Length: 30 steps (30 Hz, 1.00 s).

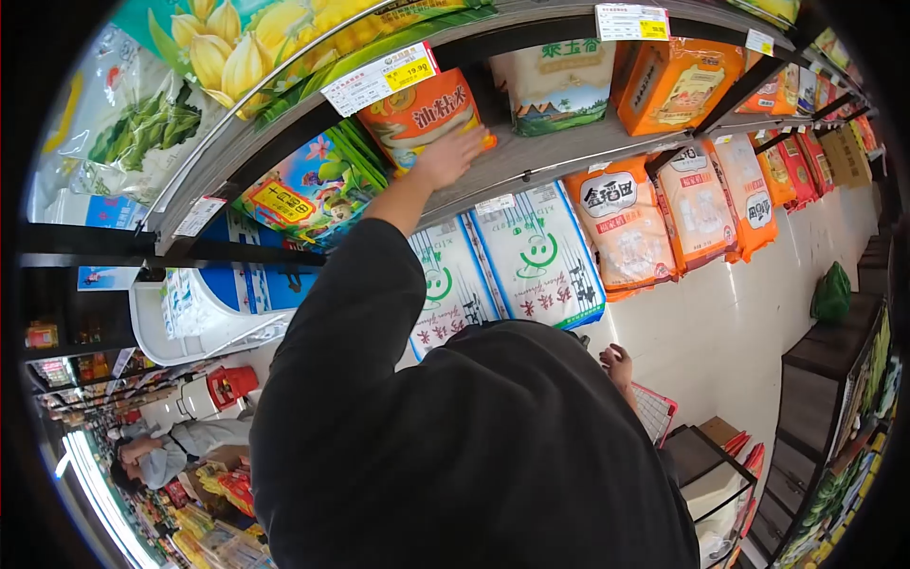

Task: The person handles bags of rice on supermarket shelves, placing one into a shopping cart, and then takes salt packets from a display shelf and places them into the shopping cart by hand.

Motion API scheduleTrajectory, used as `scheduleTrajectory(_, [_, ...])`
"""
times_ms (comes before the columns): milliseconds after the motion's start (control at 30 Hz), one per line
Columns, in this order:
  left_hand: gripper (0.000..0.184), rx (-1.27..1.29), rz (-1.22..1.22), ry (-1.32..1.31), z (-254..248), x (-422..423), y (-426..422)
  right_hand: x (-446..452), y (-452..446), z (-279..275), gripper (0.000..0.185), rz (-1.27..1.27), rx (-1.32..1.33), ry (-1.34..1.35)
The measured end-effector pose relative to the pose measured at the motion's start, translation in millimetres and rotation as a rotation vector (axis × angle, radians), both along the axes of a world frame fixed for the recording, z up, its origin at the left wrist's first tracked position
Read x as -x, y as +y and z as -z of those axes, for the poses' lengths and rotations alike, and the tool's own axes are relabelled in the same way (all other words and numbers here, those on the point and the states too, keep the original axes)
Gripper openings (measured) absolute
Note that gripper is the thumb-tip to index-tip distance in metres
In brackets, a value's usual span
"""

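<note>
Here at the rice shelf, the left hand (447,159) is up in the upper middle of the frame, right on the lower front of an orange rice bag (417,109). Its fingers are stretched out and lie close to one another, with a bit of orange showing at their tips; the thumb's side is hidden, so whether they are clamped on the bag, I cannot tell. That bag stands on the grey shelf (526,156), just below a white and yellow price tag (381,79).

To its left, a blue and green rice bag (318,185) leans at a tilt. To its right, past a dark gap, come a white rice bag (559,90) with a village scene, then a boxy orange package (678,87).

Down below, in the centre, two white and blue rice bags (536,254) show green smiling faces, side by side, and the orange and white rice bags (621,228) line up towards the right.

Over at centre right, the right hand (617,364) is low beside the dark sleeve, near a red wire cart (654,412). Its fingers are bent; what they hold, if anything, is too small to tell. A green plastic bag (831,294) sits at the right, and a person in grey (175,455) is at lower left.
</note>
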<state>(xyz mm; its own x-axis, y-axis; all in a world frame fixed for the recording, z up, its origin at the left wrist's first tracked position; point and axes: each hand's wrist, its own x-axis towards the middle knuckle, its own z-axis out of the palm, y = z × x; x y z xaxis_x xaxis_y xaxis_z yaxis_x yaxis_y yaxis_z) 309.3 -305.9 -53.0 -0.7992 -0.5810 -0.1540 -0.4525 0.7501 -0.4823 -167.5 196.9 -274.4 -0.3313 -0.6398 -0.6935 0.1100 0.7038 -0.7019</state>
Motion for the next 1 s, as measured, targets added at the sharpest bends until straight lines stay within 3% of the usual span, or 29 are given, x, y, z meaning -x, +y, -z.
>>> scheduleTrajectory(67, [0.059,0.005,0.039,-0.068,25.0,-19.0,9.2,-9.7,5.4,-28.2,0.048,0.056,-0.019,0.006])
scheduleTrajectory(133, [0.057,-0.057,0.109,-0.008,44.7,-45.4,7.4,1.7,47.5,15.5,0.052,0.142,0.032,-0.019])
scheduleTrajectory(233, [0.058,-0.064,0.12,-0.057,19.6,-69.8,21.9,-17.3,114.7,-4.9,0.045,0.288,-0.128,-0.064])
scheduleTrajectory(367, [0.051,-0.068,0.057,-0.008,24.3,-76.9,53.2,-60.3,233.1,-3.5,0.042,0.293,-0.302,0.109])
scheduleTrajectory(400, [0.046,-0.108,-0.004,0.095,26.3,-77.1,60.4,-49.1,307.1,74.1,0.049,0.21,-0.366,0.145])
scheduleTrajectory(433, [0.042,-0.148,-0.068,0.197,31.1,-77.4,67.6,-51.7,356.4,112.6,0.057,0.124,-0.428,0.179])
scheduleTrajectory(467, [0.042,-0.159,-0.066,0.201,38.4,-76.0,77.9,-65.2,383.2,101.5,0.057,0.035,-0.532,0.249])
scheduleTrajectory(533, [0.036,-0.274,-0.287,0.855,53.7,-74.0,105.8,-105.0,395.7,64.7,0.057,-0.013,-0.614,0.293])
scheduleTrajectory(567, [0.039,-0.138,-0.203,0.989,68.3,-77.6,118.7,-121.7,398.8,49.3,0.057,-0.015,-0.623,0.3])
scheduleTrajectory(667, [0.035,-0.165,-0.148,1.089,79.4,-83.7,201.6,-157.2,403.8,25.4,0.057,-0.012,-0.595,0.315])
scheduleTrajectory(767, [0.037,-0.303,-0.077,0.913,115.6,-108.6,307.4,-180.1,404.4,17.8,0.057,-0.012,-0.53,0.33])
scheduleTrajectory(833, [0.033,-0.482,-0.08,0.733,182.3,-144.1,379.9,-192.5,408.5,18.0,0.058,-0.014,-0.482,0.344])
scheduleTrajectory(867, [0.033,-0.751,-0.231,0.493,183.6,-158.3,411.9,-196.4,412.0,20.5,0.058,-0.018,-0.457,0.352])
scheduleTrajectory(900, [0.031,-0.847,-0.245,0.311,197.9,-180.6,445.5,-200.4,417.7,23.3,0.058,-0.023,-0.429,0.359])
scheduleTrajectory(933, [0.025,-0.954,-0.486,0.125,196.3,-197.5,482.9,-203.6,425.4,27.4,0.058,-0.03,-0.4,0.366])
scheduleTrajectory(967, [0.024,-1.085,-0.551,-0.028,239.1,-230.5,513.0,-207.2,433.4,30.0,0.058,-0.041,-0.367,0.376])
scheduleTrajectory(1000, [0.038,-1.225,-0.659,-0.111,363.7,-287.5,553.1,-212.1,446.3,28.5,0.058,-0.04,-0.344,0.388])
